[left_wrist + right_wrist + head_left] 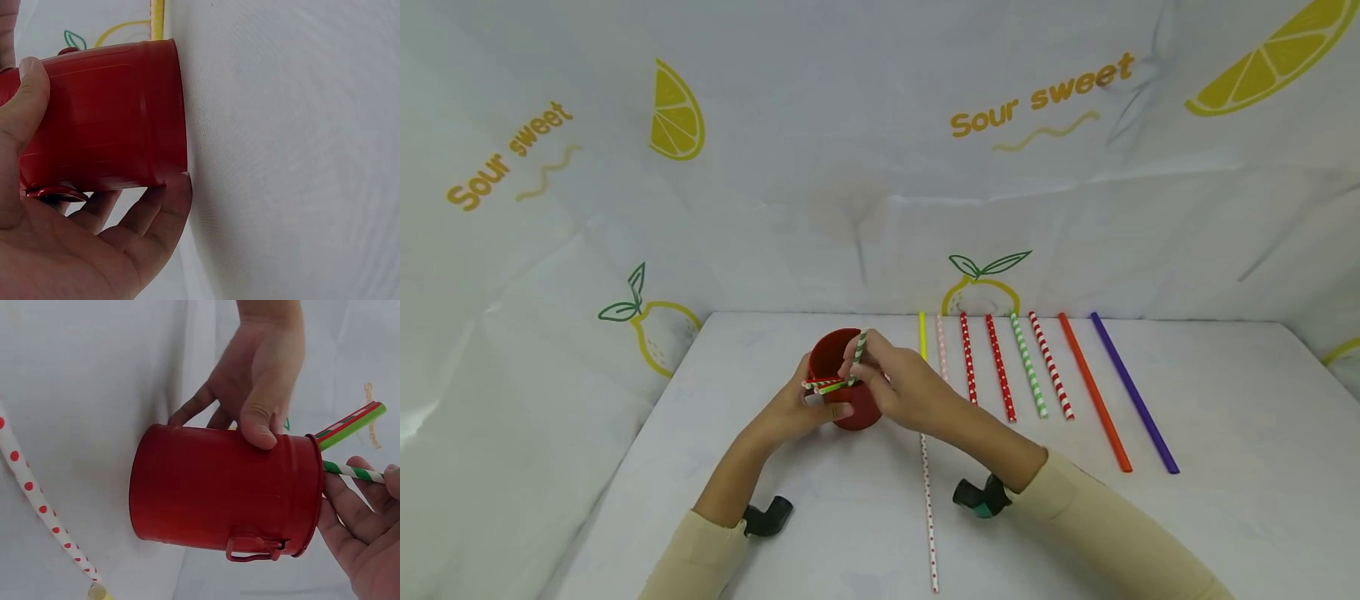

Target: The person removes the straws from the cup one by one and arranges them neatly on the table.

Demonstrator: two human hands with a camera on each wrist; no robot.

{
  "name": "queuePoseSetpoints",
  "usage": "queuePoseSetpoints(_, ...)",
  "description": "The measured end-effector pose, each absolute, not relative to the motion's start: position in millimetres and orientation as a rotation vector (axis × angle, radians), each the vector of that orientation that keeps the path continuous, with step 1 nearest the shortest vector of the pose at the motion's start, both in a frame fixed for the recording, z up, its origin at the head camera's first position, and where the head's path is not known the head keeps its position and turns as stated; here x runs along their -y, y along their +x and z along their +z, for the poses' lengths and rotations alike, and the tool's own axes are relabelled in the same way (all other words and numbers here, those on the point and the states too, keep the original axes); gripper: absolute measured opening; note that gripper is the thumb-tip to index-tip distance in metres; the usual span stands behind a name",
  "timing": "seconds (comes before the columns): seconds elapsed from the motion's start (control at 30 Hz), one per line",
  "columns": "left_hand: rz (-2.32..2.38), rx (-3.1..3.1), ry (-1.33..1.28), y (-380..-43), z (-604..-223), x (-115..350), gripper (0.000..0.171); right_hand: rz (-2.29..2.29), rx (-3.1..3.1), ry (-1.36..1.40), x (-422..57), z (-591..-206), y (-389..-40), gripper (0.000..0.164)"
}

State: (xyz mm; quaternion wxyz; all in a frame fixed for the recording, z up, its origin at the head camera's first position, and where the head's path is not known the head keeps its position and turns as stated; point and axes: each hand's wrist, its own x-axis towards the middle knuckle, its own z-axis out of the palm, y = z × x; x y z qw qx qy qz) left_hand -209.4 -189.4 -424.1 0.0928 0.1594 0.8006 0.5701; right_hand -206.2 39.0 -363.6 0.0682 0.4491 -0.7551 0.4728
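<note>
Two hands [790, 410] [901, 385] hold a bucket [203, 487] and straw [351, 471].

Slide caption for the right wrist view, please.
Left hand holds a red pail while the right hand pinches a green-striped straw at its mouth.

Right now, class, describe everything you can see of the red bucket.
The red bucket looks like glossy painted metal, round, with a rim, raised bands and small side handles. It apparently stands upright on the white table. The left hand grips its side. Straws lean out over its rim, and the right hand holds a green-and-white straw at its mouth; whether that hand touches is unclear.
</note>
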Motion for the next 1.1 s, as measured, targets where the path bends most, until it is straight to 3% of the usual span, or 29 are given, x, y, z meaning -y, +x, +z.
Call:
queuePoseSetpoints(0.57,1.661,-2.406,0.371,-207,-422,188,0.088,1.642,2.212,1.177,-50,-353,-205,0.038)
queuePoseSetpoints(1.1,1.640,-2.427,0.365,-207,-422,188,0.088,1.948,1.852,1.090,-61,-348,-205,0.027)
